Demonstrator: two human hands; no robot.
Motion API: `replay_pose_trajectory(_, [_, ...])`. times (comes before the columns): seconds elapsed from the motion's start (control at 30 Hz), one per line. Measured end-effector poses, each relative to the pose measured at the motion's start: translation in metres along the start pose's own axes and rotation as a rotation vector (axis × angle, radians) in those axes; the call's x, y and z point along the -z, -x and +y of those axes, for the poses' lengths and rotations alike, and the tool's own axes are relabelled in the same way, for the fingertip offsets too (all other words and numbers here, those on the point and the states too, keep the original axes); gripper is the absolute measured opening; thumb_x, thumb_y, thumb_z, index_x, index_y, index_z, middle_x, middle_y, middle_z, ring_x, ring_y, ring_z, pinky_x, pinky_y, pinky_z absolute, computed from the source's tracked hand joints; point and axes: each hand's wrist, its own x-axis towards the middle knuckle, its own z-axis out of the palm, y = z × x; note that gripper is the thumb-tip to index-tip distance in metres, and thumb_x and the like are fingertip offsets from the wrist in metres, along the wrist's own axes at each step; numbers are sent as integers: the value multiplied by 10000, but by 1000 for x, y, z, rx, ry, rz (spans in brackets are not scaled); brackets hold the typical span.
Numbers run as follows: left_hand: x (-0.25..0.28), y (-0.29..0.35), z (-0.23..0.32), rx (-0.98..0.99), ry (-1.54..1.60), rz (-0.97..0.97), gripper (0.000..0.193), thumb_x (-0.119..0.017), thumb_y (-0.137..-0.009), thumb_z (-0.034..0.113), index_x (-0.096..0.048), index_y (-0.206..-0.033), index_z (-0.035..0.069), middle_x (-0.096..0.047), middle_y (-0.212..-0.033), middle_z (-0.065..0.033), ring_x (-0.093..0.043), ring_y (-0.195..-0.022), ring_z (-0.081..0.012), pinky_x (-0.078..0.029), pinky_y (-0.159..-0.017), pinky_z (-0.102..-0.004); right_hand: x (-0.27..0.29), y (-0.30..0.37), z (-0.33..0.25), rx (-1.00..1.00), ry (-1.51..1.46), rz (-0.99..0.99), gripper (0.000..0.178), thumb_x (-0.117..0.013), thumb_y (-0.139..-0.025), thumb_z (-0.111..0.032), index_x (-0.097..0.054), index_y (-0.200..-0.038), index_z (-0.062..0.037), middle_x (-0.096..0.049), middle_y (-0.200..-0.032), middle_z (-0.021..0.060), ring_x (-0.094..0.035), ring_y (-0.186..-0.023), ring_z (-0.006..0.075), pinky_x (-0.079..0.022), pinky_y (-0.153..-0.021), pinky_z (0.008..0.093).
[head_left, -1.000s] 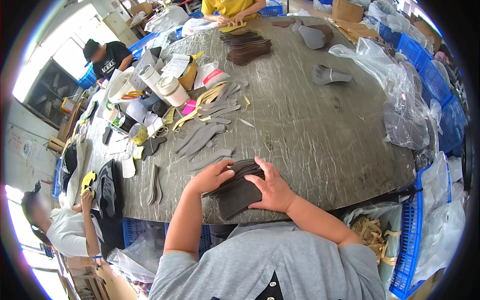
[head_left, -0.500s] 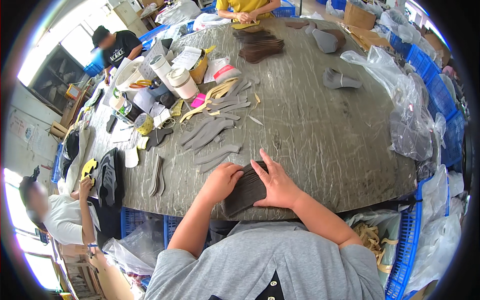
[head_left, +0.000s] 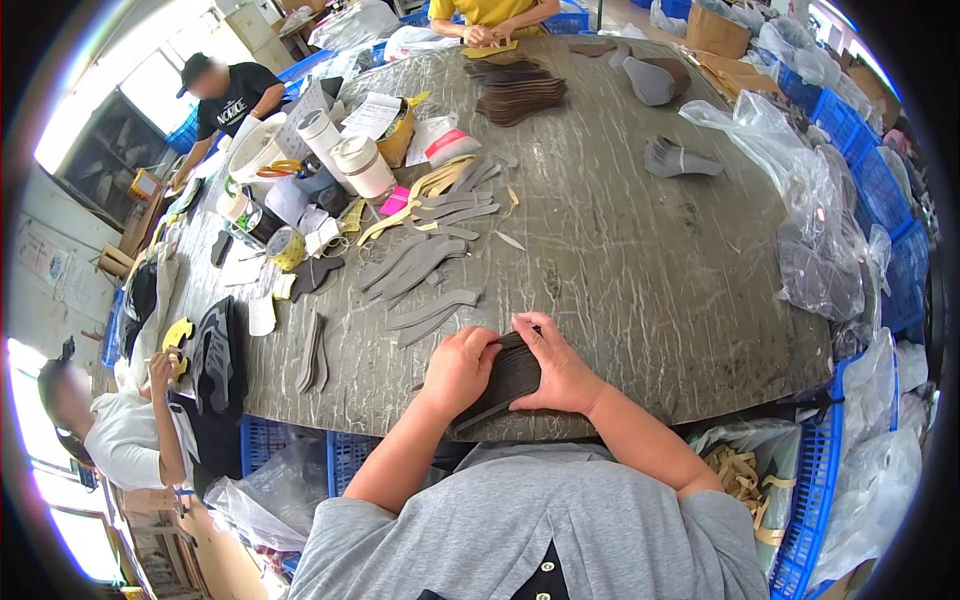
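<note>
A stack of dark brown, flat cut pieces (head_left: 512, 372) stands between my hands at the near edge of the table. My left hand (head_left: 462, 370) is closed along its left side, with thumb and fingertips at the top corner. Around the right side curls my right hand (head_left: 556, 370), its thumb at the lower edge and fingers at the far end. To the left of my hands lie loose grey curved strips (head_left: 432, 315). A small bundle of grey-brown strips (head_left: 313, 352) rests farther left.
The marbled table (head_left: 640, 270) carries cans and a white jar (head_left: 364, 166) at left, a brown stack (head_left: 515, 88) at the far side and a banded grey bundle (head_left: 682, 158). Plastic bags (head_left: 820, 240) and blue crates (head_left: 885, 200) line the right. Co-workers stand left and far.
My right fingers have come down from raised and spread to curl over the stack's far end. My left hand has shifted right, covering more of the stack's left side.
</note>
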Motion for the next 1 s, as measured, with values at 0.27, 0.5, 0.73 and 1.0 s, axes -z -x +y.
replay_pose_trajectory(0.27, [19,2,-12,275,396,105,94,-496,-974,69,-530,-1036,6,-677,-881,-161,-683,-797,-279,-531,-731,-396,-2,1,-3,14,29,17,1220,-935,-546,-332,-244,-1528,-121,-378,-1377,162,-452,-1236,363,-371,-1080,453])
replay_pose_trajectory(0.5, [57,-28,-4,163,358,457,117,-511,-963,32,-548,-1068,-6,-667,-964,-147,-670,-840,-255,-546,-758,-357,5,-1,-18,-34,295,-160,1114,-885,-548,-445,-379,-1474,-91,-442,-1324,148,-449,-1244,318,-300,-1073,526])
replay_pose_trajectory(0.73, [26,-24,-21,100,155,-333,247,-592,-932,142,-677,-1129,18,-690,-1023,-185,-665,-952,-290,-508,-851,-346,8,-8,-28,-50,443,-123,1131,-876,-566,-493,-342,-1495,-129,-367,-1427,160,-306,-1381,376,-195,-1152,597])
replay_pose_trajectory(1.0, [13,53,-87,360,906,349,412,-416,-1055,296,-618,-1177,-42,-683,-1106,-141,-641,-989,-215,-488,-927,-343,-4,-10,-17,-37,175,-160,1129,-892,-556,-469,-347,-1500,-178,-364,-1418,160,-329,-1356,380,-247,-1151,547])
